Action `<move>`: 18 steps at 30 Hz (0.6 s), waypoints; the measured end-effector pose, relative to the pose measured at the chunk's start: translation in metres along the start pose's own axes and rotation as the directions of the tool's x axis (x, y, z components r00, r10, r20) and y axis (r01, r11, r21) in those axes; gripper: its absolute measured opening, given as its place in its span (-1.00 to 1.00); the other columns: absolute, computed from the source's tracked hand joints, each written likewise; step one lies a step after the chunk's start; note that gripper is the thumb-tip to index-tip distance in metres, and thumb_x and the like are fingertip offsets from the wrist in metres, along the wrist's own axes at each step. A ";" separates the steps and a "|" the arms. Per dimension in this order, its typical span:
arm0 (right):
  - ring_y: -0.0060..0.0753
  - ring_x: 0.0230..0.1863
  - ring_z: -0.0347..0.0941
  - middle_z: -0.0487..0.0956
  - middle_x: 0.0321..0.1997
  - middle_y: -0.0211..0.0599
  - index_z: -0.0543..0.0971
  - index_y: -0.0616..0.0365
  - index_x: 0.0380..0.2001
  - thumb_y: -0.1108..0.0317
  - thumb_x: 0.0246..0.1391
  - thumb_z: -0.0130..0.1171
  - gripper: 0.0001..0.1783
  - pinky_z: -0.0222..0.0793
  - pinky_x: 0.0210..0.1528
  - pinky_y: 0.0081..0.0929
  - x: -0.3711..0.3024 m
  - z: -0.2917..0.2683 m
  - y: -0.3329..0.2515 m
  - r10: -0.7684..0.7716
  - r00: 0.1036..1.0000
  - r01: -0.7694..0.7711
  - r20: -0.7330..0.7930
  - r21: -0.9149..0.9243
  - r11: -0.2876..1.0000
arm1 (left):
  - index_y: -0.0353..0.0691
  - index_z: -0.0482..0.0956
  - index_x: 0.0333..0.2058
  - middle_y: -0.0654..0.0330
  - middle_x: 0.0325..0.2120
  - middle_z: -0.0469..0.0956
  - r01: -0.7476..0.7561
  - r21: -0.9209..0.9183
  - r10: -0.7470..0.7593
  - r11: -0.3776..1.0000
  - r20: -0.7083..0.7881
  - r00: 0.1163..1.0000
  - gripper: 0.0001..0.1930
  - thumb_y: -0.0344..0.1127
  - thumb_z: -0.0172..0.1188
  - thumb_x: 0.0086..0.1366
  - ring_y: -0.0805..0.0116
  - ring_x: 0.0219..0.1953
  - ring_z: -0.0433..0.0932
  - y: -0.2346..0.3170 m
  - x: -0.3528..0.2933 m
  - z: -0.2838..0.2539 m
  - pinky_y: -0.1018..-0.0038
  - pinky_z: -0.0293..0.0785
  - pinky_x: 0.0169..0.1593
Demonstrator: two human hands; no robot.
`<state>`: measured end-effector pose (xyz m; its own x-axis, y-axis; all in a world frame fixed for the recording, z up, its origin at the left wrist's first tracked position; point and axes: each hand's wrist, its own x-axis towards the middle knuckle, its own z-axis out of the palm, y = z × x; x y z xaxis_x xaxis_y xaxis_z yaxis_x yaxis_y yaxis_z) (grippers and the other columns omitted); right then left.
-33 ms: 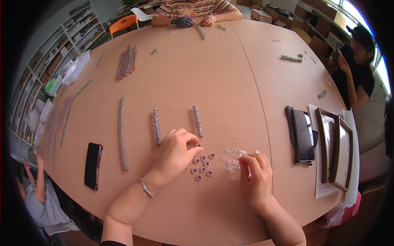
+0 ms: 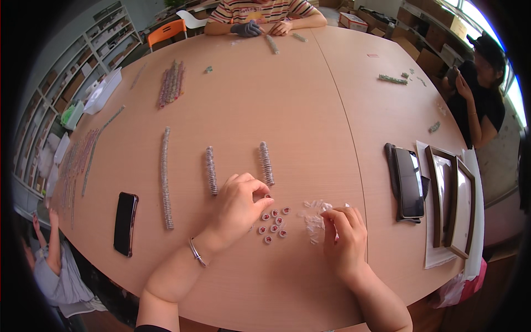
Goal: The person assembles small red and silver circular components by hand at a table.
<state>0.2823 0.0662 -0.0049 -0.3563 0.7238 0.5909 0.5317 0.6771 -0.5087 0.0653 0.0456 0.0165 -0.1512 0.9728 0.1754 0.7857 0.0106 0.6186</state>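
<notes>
My left hand (image 2: 237, 203) is closed in a pinch, with a small round disc (image 2: 267, 196) between thumb and forefinger. Just below those fingertips lies a loose cluster of small discs (image 2: 274, 227), white-rimmed with red centres. My right hand (image 2: 347, 239) pinches a clear plastic scrap (image 2: 326, 207) over a scatter of clear plastic pieces (image 2: 313, 221). Beyond my left hand are two short rows of stacked discs, one (image 2: 211, 171) left of the other (image 2: 266, 163). A longer row (image 2: 167, 180) lies farther left.
A dark phone (image 2: 126, 224) lies at left, another phone (image 2: 409, 182) at right beside dark frames (image 2: 451, 205) on white sheets. Bundled strips (image 2: 171, 86) and a white tray (image 2: 103, 91) sit far left. One person (image 2: 263, 16) works across the table (image 2: 265, 105), another (image 2: 481, 91) sits at right.
</notes>
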 end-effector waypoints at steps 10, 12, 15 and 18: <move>-0.22 -0.47 0.41 0.52 -0.46 -0.28 0.53 0.18 -0.44 0.62 -0.18 0.25 -0.82 0.34 -0.37 -0.35 0.000 -0.004 -0.004 0.018 1.000 -0.018 0.023 0.026 0.999 | -0.35 0.62 -0.33 0.21 -0.46 0.55 0.109 -0.488 -0.038 0.866 0.153 0.988 -0.90 -0.56 0.25 0.13 0.54 -0.35 0.56 0.026 -0.015 -0.004 0.64 0.52 -0.34; -0.26 -0.47 0.43 0.53 -0.45 -0.28 0.54 0.18 -0.44 0.62 -0.20 0.28 -0.81 0.36 -0.44 -0.41 0.002 -0.007 -0.010 -0.015 1.000 0.017 -0.022 0.105 0.994 | -0.39 0.60 -0.28 0.23 -0.39 0.54 0.254 -0.607 -0.073 0.754 0.306 0.949 -0.87 -0.58 0.20 0.17 0.53 -0.26 0.56 0.032 -0.019 -0.006 0.63 0.55 -0.25; -0.30 -0.44 0.45 0.54 -0.44 -0.28 0.55 0.19 -0.41 0.62 -0.22 0.30 -0.77 0.38 -0.47 -0.46 0.000 -0.011 -0.018 0.033 0.999 -0.026 -0.019 0.275 0.961 | -0.40 0.58 -0.22 0.20 -0.34 0.52 0.192 -0.618 0.003 0.763 0.300 0.954 -0.82 -0.60 0.19 0.17 0.51 -0.28 0.56 0.043 -0.024 -0.005 0.62 0.55 -0.20; -0.30 -0.43 0.47 0.55 -0.43 -0.27 0.57 0.20 -0.38 0.61 -0.22 0.33 -0.76 0.40 -0.45 -0.46 -0.002 -0.006 -0.022 0.081 0.996 -0.087 0.032 0.387 0.918 | -0.36 0.52 -0.16 0.23 -0.36 0.52 0.086 -0.548 0.072 0.832 0.261 0.963 -0.76 -0.61 0.18 0.16 0.53 -0.29 0.55 0.045 -0.029 -0.005 0.59 0.54 -0.18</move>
<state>0.2759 0.0491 0.0090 -0.3368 0.7800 0.5273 0.2223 0.6101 -0.7605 0.1017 0.0165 0.0430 0.0674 0.9976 0.0138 0.3124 -0.0342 0.9493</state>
